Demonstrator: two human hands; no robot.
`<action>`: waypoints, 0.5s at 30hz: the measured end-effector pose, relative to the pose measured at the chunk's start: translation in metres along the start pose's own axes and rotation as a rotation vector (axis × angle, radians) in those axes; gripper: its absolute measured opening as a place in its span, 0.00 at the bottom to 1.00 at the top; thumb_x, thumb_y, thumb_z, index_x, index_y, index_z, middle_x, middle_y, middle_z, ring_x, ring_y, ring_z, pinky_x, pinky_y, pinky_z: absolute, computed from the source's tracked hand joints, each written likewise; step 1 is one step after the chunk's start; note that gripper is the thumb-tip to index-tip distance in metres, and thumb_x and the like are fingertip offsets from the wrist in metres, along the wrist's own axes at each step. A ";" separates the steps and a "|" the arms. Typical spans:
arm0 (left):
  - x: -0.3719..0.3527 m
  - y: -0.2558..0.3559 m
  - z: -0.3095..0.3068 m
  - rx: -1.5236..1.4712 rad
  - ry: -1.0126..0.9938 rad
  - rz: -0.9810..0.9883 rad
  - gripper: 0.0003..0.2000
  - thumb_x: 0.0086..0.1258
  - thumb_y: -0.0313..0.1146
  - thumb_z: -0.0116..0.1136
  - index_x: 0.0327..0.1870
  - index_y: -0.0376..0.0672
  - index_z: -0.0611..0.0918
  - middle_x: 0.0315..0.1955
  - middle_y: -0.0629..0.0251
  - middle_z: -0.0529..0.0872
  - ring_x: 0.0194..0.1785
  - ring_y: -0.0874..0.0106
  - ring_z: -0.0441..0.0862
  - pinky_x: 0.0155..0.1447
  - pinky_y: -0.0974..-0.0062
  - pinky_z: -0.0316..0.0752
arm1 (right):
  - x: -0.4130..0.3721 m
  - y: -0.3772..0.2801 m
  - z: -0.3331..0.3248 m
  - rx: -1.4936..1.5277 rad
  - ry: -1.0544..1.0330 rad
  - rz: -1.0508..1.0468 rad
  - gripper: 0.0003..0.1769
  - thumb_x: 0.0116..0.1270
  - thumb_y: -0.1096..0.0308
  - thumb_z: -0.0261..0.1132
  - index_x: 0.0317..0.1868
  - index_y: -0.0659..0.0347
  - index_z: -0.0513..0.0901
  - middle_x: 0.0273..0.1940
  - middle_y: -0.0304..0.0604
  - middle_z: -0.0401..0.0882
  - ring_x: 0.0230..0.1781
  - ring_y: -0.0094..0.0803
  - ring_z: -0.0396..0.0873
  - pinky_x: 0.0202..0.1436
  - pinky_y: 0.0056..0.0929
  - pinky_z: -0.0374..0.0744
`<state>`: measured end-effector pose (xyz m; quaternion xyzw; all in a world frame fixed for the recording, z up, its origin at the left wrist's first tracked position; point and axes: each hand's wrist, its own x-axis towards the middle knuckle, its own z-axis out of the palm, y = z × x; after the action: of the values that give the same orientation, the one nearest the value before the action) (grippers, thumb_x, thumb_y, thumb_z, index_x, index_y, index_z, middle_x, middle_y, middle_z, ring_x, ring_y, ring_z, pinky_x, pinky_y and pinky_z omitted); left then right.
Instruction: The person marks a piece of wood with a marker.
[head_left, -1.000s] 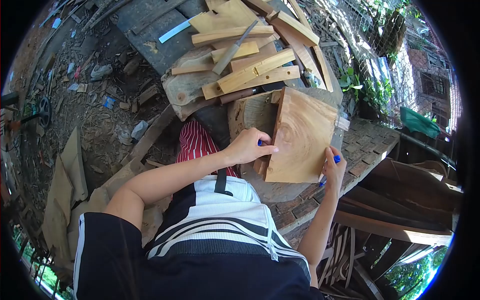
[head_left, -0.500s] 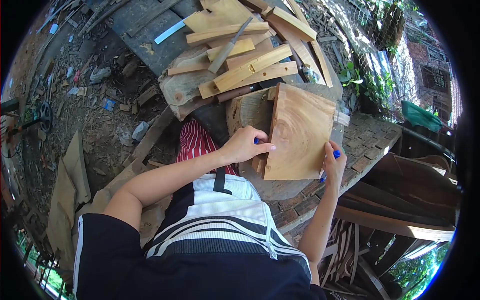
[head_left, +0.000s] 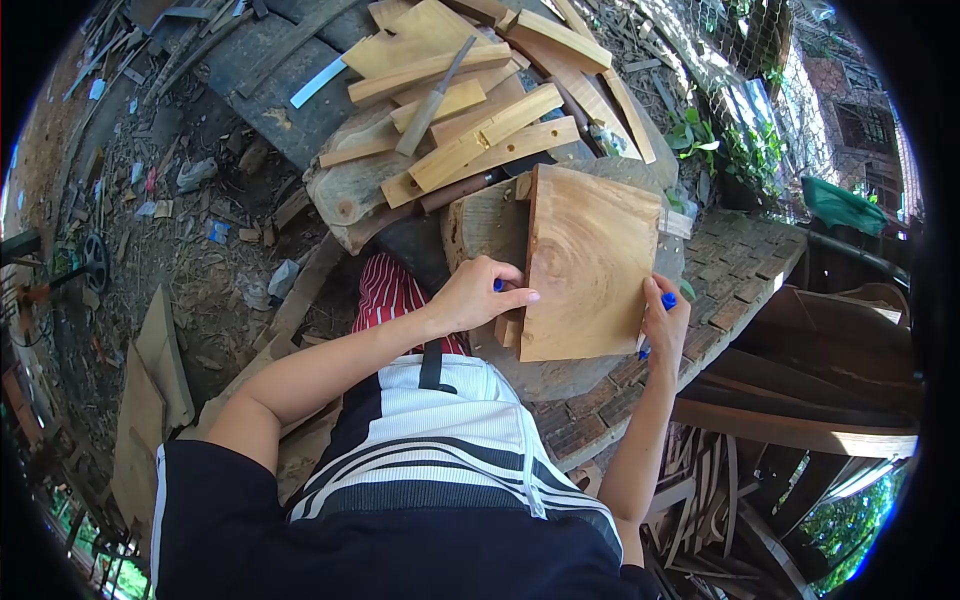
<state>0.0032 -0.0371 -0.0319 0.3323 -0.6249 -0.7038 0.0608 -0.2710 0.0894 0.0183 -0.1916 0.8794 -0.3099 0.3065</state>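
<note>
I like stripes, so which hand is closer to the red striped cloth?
The left. The left hand is just beside the red striped cloth, at the wooden board's left edge. The right hand is farther off, by the board's right edge.

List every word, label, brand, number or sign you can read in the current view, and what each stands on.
No text can be read.
Wooden board: grain and rings, no lettering visible.
Blue-ended pen in the right hand and blue object at the left hand: too small to tell.
Blue scrap on the ground: too small to tell.
</note>
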 end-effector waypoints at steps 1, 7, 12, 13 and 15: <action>-0.001 0.002 -0.001 0.004 -0.007 0.003 0.21 0.67 0.47 0.65 0.41 0.33 0.87 0.30 0.56 0.88 0.29 0.74 0.81 0.37 0.74 0.74 | 0.000 0.001 0.000 0.004 0.007 0.002 0.16 0.70 0.61 0.66 0.50 0.65 0.86 0.25 0.26 0.73 0.20 0.12 0.63 0.22 0.18 0.60; -0.004 0.008 -0.001 -0.008 -0.010 -0.035 0.20 0.67 0.47 0.65 0.41 0.34 0.87 0.26 0.60 0.87 0.25 0.78 0.75 0.33 0.77 0.71 | 0.002 0.006 0.000 0.025 0.002 -0.065 0.17 0.70 0.62 0.66 0.50 0.67 0.85 0.32 0.33 0.82 0.29 0.15 0.71 0.34 0.18 0.70; -0.005 0.008 0.001 0.005 0.040 -0.032 0.18 0.66 0.46 0.66 0.38 0.34 0.87 0.20 0.59 0.82 0.21 0.75 0.73 0.31 0.73 0.70 | -0.005 -0.005 0.003 0.028 0.001 -0.045 0.16 0.70 0.63 0.65 0.49 0.68 0.85 0.36 0.36 0.85 0.34 0.17 0.74 0.40 0.19 0.73; -0.004 0.007 0.002 0.009 0.025 -0.023 0.18 0.66 0.46 0.66 0.38 0.34 0.87 0.20 0.59 0.82 0.21 0.75 0.73 0.31 0.73 0.70 | -0.005 -0.006 0.004 0.032 0.018 -0.042 0.16 0.70 0.63 0.65 0.49 0.68 0.85 0.36 0.36 0.85 0.34 0.17 0.74 0.40 0.19 0.73; -0.003 0.004 0.002 0.044 0.051 -0.006 0.18 0.66 0.45 0.66 0.37 0.35 0.87 0.19 0.62 0.80 0.21 0.77 0.71 0.29 0.75 0.68 | -0.005 -0.005 0.003 0.001 0.008 -0.032 0.16 0.70 0.63 0.65 0.50 0.68 0.85 0.36 0.37 0.85 0.34 0.17 0.75 0.40 0.20 0.74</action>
<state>0.0033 -0.0349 -0.0266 0.3532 -0.6376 -0.6813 0.0673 -0.2646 0.0871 0.0212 -0.2041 0.8773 -0.3158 0.2982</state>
